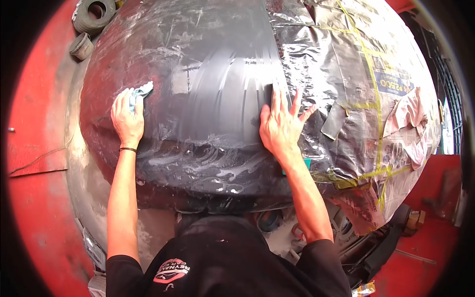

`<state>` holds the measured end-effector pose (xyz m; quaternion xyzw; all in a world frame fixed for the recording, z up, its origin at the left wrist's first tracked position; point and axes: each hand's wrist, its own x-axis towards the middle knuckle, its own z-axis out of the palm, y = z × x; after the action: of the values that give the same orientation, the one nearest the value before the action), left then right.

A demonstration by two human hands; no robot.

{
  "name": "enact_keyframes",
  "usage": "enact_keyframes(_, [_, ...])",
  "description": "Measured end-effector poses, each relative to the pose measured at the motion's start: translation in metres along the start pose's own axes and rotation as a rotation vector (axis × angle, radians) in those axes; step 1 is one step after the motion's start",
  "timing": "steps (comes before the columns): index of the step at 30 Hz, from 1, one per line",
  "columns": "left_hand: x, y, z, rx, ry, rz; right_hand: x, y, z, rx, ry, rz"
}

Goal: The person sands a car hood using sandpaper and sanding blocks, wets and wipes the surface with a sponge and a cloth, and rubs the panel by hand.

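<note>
A dark, rounded vehicle panel (213, 99) spreads out in front of me, wet and smeared with whitish residue. Long pale streaks run down its middle. My left hand (128, 114) is closed around a crumpled light-blue and white cloth (142, 94) and presses it to the panel's left part. Fingers spread, my right hand (283, 123) lies near the border between the bare panel and the masking. A narrow dark patch shows beside its index finger; I cannot tell whether it is an object or shadow. Under my right forearm, a small teal piece (297, 167) peeks out.
Shiny plastic and newspaper masking (366, 143), held by yellow tape (379, 123), covers the right side. On it lie a dark grey sheet (335, 120) and a pinkish rag (409, 116). A tyre (94, 16) and a bucket (81, 47) stand far left.
</note>
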<state>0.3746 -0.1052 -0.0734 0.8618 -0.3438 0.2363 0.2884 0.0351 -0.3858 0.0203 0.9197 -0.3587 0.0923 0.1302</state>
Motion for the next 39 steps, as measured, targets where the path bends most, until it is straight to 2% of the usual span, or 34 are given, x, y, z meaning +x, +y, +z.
enact_keyframes(4, [-0.001,0.0,0.001,0.023,-0.004,-0.001,0.011,0.014,-0.004,0.062,-0.089,0.066])
enact_keyframes(8, [0.002,-0.001,0.006,0.003,0.017,-0.007,-0.004,0.006,0.014,0.083,0.082,0.02])
enact_keyframes(9, [0.001,0.001,0.005,0.005,0.014,-0.019,0.004,0.005,0.012,0.073,0.018,0.035])
enact_keyframes(12, [-0.003,0.002,0.0,0.004,-0.005,-0.018,0.045,0.006,0.022,0.121,0.016,0.034])
enact_keyframes(16, [0.003,0.0,0.004,-0.001,0.011,-0.009,0.021,-0.011,0.02,0.091,0.122,-0.039])
enact_keyframes(19, [-0.003,-0.001,0.001,0.002,-0.011,-0.008,0.042,-0.001,0.022,0.129,-0.023,0.086])
enact_keyframes(22, [0.0,-0.003,0.003,0.005,-0.002,0.001,0.029,-0.023,0.022,-0.011,-0.014,0.048])
enact_keyframes(23, [0.002,-0.004,0.004,-0.002,0.003,0.004,0.026,-0.016,0.03,0.034,0.053,0.013])
enact_keyframes(26, [-0.004,-0.002,0.002,-0.007,-0.016,-0.004,0.051,-0.001,0.02,0.056,-0.039,0.073])
enact_keyframes(27, [-0.001,-0.002,0.002,-0.006,-0.013,-0.007,0.05,-0.004,0.021,0.105,0.037,0.06])
enact_keyframes(30, [0.0,-0.001,0.002,-0.011,-0.007,-0.014,0.018,-0.025,0.011,0.06,0.016,0.024])
enact_keyframes(34, [-0.001,0.0,0.001,-0.03,-0.013,-0.024,0.042,-0.006,0.024,0.083,0.05,0.092])
enact_keyframes(39, [-0.001,-0.002,0.002,-0.032,0.0,-0.032,0.021,-0.002,0.021,0.075,0.049,0.06])
